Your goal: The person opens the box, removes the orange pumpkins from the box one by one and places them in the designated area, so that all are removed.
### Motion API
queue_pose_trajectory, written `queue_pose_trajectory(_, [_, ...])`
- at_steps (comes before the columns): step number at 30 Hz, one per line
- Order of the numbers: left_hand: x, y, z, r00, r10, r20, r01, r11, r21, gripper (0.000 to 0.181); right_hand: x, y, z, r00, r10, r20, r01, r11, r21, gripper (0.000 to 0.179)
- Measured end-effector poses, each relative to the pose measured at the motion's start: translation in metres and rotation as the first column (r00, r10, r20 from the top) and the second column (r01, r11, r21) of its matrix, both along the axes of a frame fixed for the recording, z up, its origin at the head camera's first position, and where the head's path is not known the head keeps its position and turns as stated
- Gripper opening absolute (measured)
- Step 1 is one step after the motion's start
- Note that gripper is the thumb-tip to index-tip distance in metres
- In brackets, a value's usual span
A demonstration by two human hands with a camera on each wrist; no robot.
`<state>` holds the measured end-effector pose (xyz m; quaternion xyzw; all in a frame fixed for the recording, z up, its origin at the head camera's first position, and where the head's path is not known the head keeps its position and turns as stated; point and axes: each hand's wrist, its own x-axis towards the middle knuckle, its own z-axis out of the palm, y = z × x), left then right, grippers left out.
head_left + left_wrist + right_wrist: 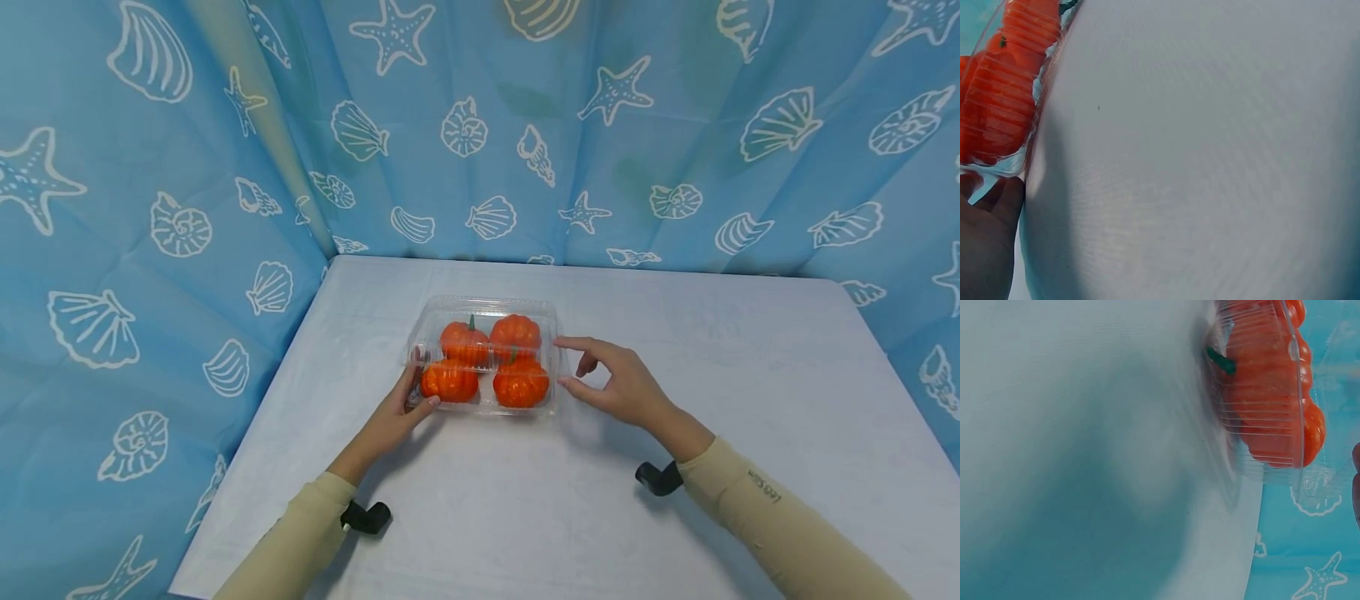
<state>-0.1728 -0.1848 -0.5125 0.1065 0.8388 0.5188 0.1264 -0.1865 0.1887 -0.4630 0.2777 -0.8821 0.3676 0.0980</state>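
A clear plastic clamshell box [486, 409] stands on the table with several small orange pumpkins [447, 382] in it, some showing green stems. Its see-through lid [491, 303] slants over the pumpkins at the back. My left hand [393, 417] holds the box's left end, thumb along the front corner and fingers up the side. In the left wrist view, the fingers [1007, 200] bend against that end. My right hand [626, 385] is at the right end, index fingertip and thumb apart, right at the box's edge. Only a sliver of it shows in the right wrist view.
A white cloth covers the table [480, 500]. Blue curtains [465, 167] with white shells and starfish hang behind it and along the left side. Black wrist cameras [367, 517] sit below both sleeves, close over the table.
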Motion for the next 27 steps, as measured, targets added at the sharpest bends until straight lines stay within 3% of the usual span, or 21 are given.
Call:
queue_pose_trajectory(11, [0.001, -0.001, -0.003, 0.996, -0.019, -0.082, 0.022, 0.999, 0.035, 0.088, -0.009, 0.002, 0.010, 0.989, -0.016, -0.148, 0.012, 1.000, -0.026, 0.053])
queue_pose_trajectory(17, [0.003, -0.001, -0.001, 0.996, -0.033, -0.084, 0.035, 0.999, 0.028, 0.090, -0.016, 0.002, 0.016, 0.979, -0.024, -0.202, 0.015, 0.999, -0.043, 0.054])
queue_pose_trajectory(18, [0.005, 0.000, 0.004, 0.997, -0.030, -0.076, 0.033, 0.999, 0.031, 0.089, -0.017, 0.002, 0.018, 0.979, -0.024, -0.205, 0.015, 0.999, -0.046, 0.055])
queue_pose_trajectory(27, [0.002, -0.002, -0.003, 0.997, -0.020, -0.080, 0.022, 1.000, 0.022, 0.090, -0.030, -0.002, 0.026, 0.968, -0.052, -0.245, 0.029, 0.995, -0.095, 0.050])
